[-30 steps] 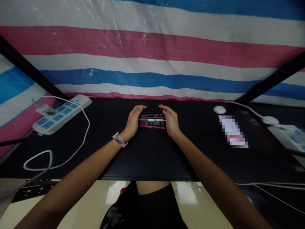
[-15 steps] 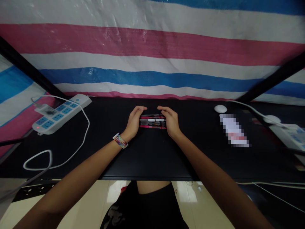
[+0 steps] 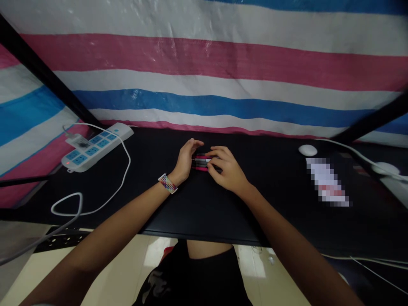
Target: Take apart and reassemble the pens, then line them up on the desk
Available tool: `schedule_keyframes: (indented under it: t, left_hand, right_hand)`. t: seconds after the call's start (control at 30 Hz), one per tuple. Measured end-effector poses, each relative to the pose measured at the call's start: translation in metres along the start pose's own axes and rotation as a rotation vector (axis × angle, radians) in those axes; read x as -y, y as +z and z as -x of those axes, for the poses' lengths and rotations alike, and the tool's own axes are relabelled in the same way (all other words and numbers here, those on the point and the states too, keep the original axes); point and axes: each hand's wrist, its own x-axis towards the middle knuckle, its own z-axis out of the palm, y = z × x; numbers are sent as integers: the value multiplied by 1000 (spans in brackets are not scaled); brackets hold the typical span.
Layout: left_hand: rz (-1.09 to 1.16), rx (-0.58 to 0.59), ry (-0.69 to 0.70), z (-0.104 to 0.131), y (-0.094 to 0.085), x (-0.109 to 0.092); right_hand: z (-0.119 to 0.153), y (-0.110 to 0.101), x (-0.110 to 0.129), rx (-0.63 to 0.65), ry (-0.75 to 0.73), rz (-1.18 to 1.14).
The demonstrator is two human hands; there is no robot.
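Note:
Several pens (image 3: pixel 200 163), with pink, white and dark parts, lie side by side across the black desk. My left hand (image 3: pixel 185 161) stands on its edge by their left ends, palm facing them, fingers stretched and curving inward at the top. It wears a colourful woven band on the wrist. Over the right part of the pens is my right hand (image 3: pixel 228 169), its bent fingers apart and the tips touching or just above the pens. The right ends are hidden under it.
A white power strip (image 3: pixel 95 149) with a plug and a looping white cable (image 3: pixel 123 182) sits at the left. On the right are a white mouse-like object (image 3: pixel 307 150), a blurred-out item (image 3: pixel 327 182) and a second cable. A striped sheet (image 3: pixel 216 100) hangs behind the black desk (image 3: pixel 204 212).
My right hand has turned palm-down and moved left over the pens, covering their right ends. My left hand keeps its place at the left ends. The view has shifted slightly.

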Motion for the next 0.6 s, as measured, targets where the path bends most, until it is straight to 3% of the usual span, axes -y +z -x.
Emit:
schedule_keyframes:
  t: [0.37,0.6]
  left_hand:
    - [-69,21,1,-1,-2,0]
    - [-12,9,9,-1,-1,0]
  right_hand:
    - [0,-3,3,209,-85,51]
    - [1,-5,-2,197,-120,98]
